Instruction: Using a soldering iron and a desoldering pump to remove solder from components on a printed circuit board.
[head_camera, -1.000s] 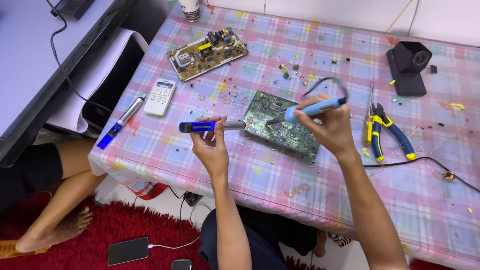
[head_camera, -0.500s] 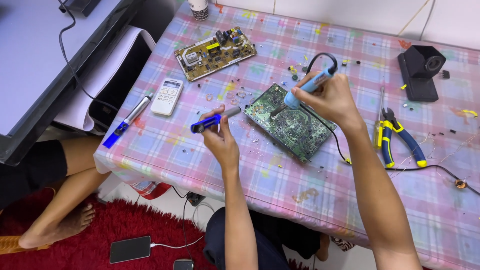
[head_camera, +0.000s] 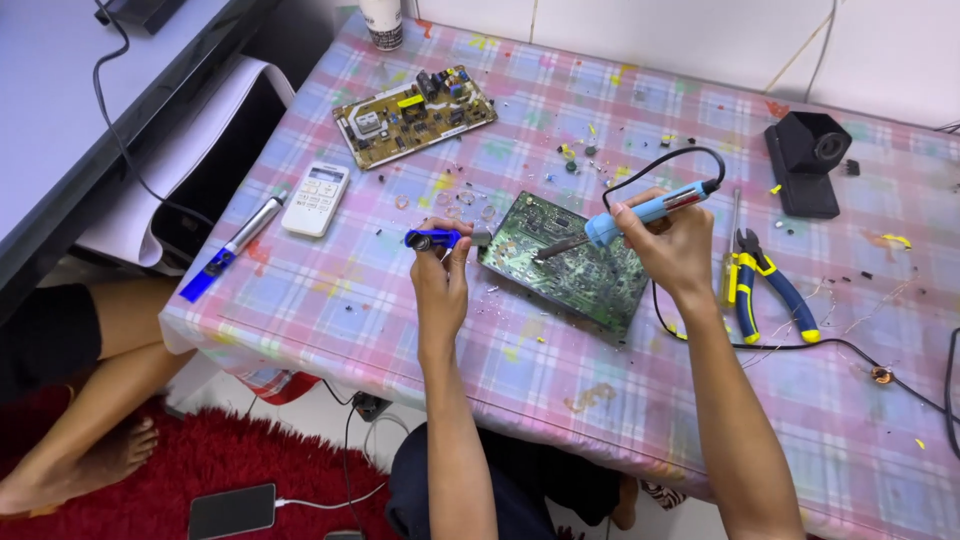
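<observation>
Head camera, looking down: my right hand (head_camera: 668, 240) is closed around the light blue handle of a soldering iron (head_camera: 640, 212), its metal tip angled down to the left and resting on, or just above, the green circuit board (head_camera: 568, 262); I cannot tell whether it touches. My left hand (head_camera: 440, 280) is closed around a dark blue desoldering pump (head_camera: 440, 238), held level, its grey nozzle pointing right at the left edge of the same board. My two hands are apart, with the board lying between them on the pink plaid tablecloth (head_camera: 330, 300), solder side up and turned at a slant.

The iron's black cord (head_camera: 800, 346) loops up from the handle, then runs down past my right wrist and off across the cloth to the right. Just beside my right hand lie blue-and-yellow pliers (head_camera: 768, 285), and a thin screwdriver (head_camera: 732, 240) lies next to them. Further back on the right stands a black stand (head_camera: 808, 160).

To the left of my left hand, well apart, lie a white remote control (head_camera: 315, 198) and a silver pen-like tool with a blue end (head_camera: 232, 248) near the table edge. At the far side lies a second, tan circuit board (head_camera: 414, 114) with its parts facing up, and a white cup (head_camera: 381, 22) stands behind it. Small bits and scraps are scattered over the cloth around the green board.

Under the table edge, a phone (head_camera: 232, 510) lies on the red rug (head_camera: 150, 470), with a white cable plugged in. Another person's bare leg (head_camera: 110, 400) rests at the left.
</observation>
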